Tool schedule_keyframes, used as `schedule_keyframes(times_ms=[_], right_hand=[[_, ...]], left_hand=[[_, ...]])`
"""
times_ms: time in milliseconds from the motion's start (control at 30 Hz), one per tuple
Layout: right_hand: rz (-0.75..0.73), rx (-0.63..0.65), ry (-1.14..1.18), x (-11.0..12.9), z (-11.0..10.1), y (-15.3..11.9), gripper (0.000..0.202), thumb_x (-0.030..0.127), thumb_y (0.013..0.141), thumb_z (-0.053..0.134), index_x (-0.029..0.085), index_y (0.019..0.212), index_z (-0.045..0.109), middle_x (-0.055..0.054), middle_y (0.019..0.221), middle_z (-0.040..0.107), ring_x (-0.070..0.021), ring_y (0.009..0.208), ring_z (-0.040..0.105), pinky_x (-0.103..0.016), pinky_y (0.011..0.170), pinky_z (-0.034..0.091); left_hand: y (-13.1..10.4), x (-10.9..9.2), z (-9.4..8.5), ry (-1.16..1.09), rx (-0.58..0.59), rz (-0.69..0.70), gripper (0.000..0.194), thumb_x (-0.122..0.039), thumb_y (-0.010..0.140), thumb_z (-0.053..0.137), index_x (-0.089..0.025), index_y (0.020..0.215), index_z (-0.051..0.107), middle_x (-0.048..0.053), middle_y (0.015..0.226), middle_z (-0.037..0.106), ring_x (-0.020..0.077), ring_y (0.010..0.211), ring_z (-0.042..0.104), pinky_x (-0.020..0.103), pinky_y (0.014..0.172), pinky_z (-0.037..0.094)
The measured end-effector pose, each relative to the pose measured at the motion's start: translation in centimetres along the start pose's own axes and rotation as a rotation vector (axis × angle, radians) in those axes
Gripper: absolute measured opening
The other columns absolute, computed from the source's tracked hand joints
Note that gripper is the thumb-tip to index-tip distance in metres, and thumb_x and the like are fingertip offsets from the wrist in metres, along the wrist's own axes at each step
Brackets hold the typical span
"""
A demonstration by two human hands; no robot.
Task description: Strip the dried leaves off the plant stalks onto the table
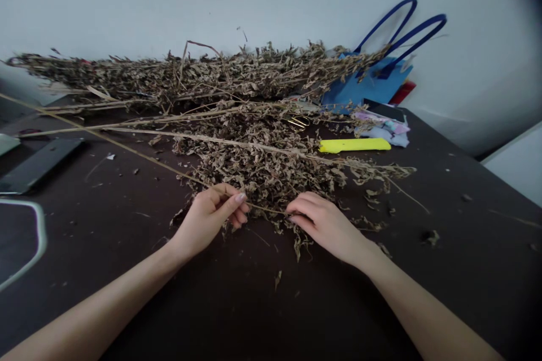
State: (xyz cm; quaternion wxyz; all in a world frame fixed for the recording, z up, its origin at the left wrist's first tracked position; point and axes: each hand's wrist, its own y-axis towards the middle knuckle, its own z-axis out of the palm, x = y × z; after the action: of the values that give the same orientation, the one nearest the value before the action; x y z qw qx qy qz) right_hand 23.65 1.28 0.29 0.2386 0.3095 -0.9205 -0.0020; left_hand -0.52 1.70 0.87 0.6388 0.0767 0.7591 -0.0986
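Observation:
A long dried plant stalk [148, 159] runs from the left edge down to the middle of the table. My left hand [219, 208] pinches it between thumb and fingers. Closed around its right-hand end is my right hand [319, 221], whose fingertips are partly hidden among leaves. The stretch of stalk between the hands looks bare. Just beyond them lies a heap of dry, curled leaves [258, 163]. Other leafy stalks [254, 146] lie across this heap, and a few loose leaves sit below my fingers.
A thick bundle of dried plants [161, 79] lies along the wall. At the right are a yellow box cutter [354, 145], gold-handled scissors [298, 122], a blue bag [353, 90] and a phone [383, 110] on cloth. A dark flat slab [40, 166] and a white frame [40, 231] lie left.

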Motion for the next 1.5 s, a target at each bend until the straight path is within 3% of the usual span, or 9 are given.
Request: schedule_keyframes(times_ms=[200,400,633,1133,1500], right_hand=[[-0.046,-0.057,0.070,0.7,0.4,0.0,0.012,0.020,0.090,0.045,0.019,0.090,0.057,-0.004,0.086,0.057,-0.0142,0.081,0.053,-0.028,0.071,0.044],[-0.083,-0.060,0.098,1.1,0.5,0.1,0.017,0.021,0.091,0.043,0.018,0.087,0.059,-0.004,0.082,0.057,-0.0136,0.078,0.054,-0.026,0.069,0.043],[-0.049,-0.039,0.162,1.2,0.2,0.1,0.020,0.020,0.092,0.041,0.018,0.084,0.059,-0.002,0.079,0.056,-0.0120,0.073,0.053,-0.024,0.065,0.041],[-0.003,-0.094,-0.087,1.4,1.6,0.1,0.022,0.017,0.092,0.038,0.017,0.071,0.046,-0.001,0.072,0.048,-0.0128,0.067,0.047,-0.025,0.062,0.036],[0.056,-0.181,-0.103,0.0,0.6,0.0,0.019,0.018,0.091,0.040,0.017,0.087,0.058,-0.005,0.083,0.059,-0.0142,0.074,0.056,-0.027,0.068,0.044]], left_hand=[[-0.4,-0.1,0.9,-0.113,0.074,-0.008,0.019,-0.031,0.084,0.055,-0.012,0.085,0.056,0.003,0.073,0.061,0.0107,0.057,0.059,0.021,0.051,0.051],[-0.7,0.2,1.5,-0.021,0.104,0.010,0.030,-0.029,0.085,0.052,-0.009,0.066,0.064,0.007,0.075,0.061,0.0109,0.057,0.060,0.023,0.056,0.053],[-0.7,0.3,1.5,-0.012,0.114,0.029,0.030,-0.027,0.086,0.051,-0.009,0.067,0.065,0.009,0.079,0.062,0.0124,0.060,0.062,0.024,0.059,0.055],[-1.1,0.8,2.1,-0.046,0.123,0.023,0.028,-0.026,0.088,0.048,-0.008,0.071,0.062,0.008,0.077,0.061,0.0127,0.059,0.063,0.027,0.059,0.056],[-1.1,-0.1,2.3,-0.172,0.095,-0.055,0.015,-0.020,0.087,0.048,-0.013,0.074,0.050,0.006,0.075,0.064,0.0131,0.059,0.065,0.026,0.059,0.056]])
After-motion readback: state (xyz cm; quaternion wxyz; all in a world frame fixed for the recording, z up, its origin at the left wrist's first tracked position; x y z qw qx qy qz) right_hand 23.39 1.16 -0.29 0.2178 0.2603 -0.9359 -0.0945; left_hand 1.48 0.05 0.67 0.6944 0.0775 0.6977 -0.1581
